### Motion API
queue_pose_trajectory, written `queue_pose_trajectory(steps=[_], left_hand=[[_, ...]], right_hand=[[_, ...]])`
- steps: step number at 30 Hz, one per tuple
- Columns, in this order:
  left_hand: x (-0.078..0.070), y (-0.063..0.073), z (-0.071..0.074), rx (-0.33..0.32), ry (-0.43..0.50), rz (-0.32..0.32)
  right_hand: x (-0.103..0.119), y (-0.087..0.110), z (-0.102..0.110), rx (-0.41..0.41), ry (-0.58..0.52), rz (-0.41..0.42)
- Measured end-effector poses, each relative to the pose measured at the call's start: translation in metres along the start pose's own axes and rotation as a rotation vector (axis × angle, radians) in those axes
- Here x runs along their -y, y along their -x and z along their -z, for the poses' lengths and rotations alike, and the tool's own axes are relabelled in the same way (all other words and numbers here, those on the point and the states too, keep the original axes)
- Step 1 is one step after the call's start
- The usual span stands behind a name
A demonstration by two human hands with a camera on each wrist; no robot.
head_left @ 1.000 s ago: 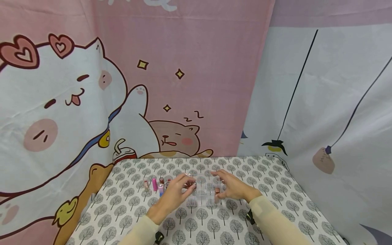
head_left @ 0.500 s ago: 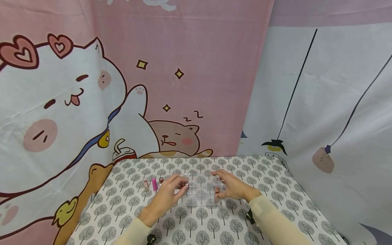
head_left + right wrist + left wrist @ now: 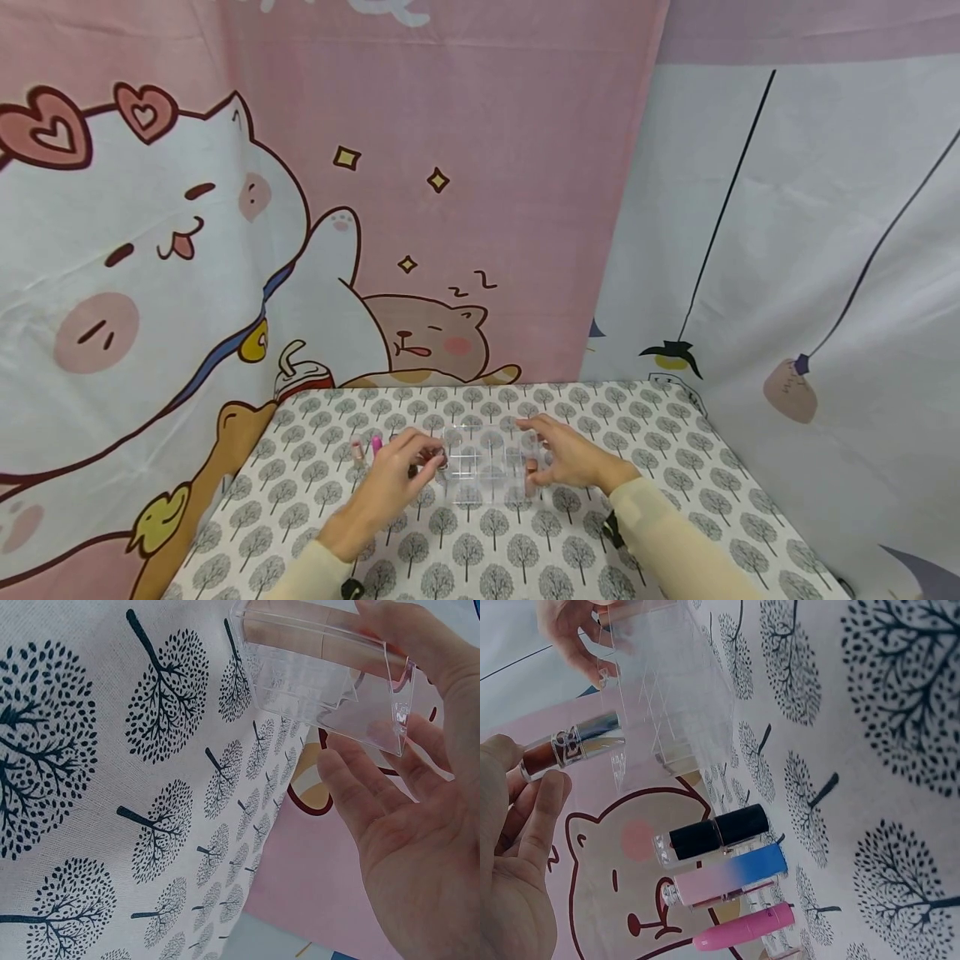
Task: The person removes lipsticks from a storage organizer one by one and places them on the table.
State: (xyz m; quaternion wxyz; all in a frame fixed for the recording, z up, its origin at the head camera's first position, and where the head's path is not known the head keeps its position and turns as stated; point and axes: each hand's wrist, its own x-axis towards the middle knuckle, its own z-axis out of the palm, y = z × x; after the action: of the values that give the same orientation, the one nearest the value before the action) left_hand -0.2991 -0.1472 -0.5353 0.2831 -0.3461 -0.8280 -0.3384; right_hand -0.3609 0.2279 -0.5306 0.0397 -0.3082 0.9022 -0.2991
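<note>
My left hand (image 3: 390,475) pinches a lip gloss tube (image 3: 574,746) between thumb and fingers; it has a silvery end and a brownish-red body. In the left wrist view, the tube is beside the left end of a clear plastic organizer (image 3: 483,475); whether they touch I cannot tell. My right hand (image 3: 573,457) holds the organizer's right end, thumb on the near side and fingers toward the far side. A brownish tube (image 3: 315,634) shows inside that end. Standing beyond the left hand are a black tube (image 3: 720,834), a pink-and-blue tube (image 3: 731,875) and a bright pink tube (image 3: 746,927).
A pale, pinkish tube (image 3: 357,450) stands at the left of the group. The table (image 3: 480,575) has a white cloth printed with grey trees. Behind it hangs a pink and white curtain (image 3: 517,208) with cartoon animals.
The left hand, holding the lip gloss tube, has moved left from over the organizer to its left end. The right hand and the organizer have stayed in place.
</note>
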Motion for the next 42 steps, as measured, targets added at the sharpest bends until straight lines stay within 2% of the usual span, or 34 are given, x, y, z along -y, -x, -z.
queue_pose_trajectory(steps=[14,27,35,42], left_hand=[[0.007,0.011,0.013,-0.017,-0.052,-0.002],[0.026,0.029,0.021,-0.025,-0.063,0.001],[0.035,0.038,0.031,-0.024,-0.144,0.048],[0.043,0.045,0.038,-0.018,-0.161,0.038]], right_hand=[[-0.002,0.001,-0.002,-0.003,-0.009,-0.002],[-0.001,0.000,-0.003,-0.004,-0.015,-0.016],[0.000,0.001,-0.002,0.003,-0.032,-0.023],[-0.002,0.000,-0.002,-0.005,-0.035,-0.024]])
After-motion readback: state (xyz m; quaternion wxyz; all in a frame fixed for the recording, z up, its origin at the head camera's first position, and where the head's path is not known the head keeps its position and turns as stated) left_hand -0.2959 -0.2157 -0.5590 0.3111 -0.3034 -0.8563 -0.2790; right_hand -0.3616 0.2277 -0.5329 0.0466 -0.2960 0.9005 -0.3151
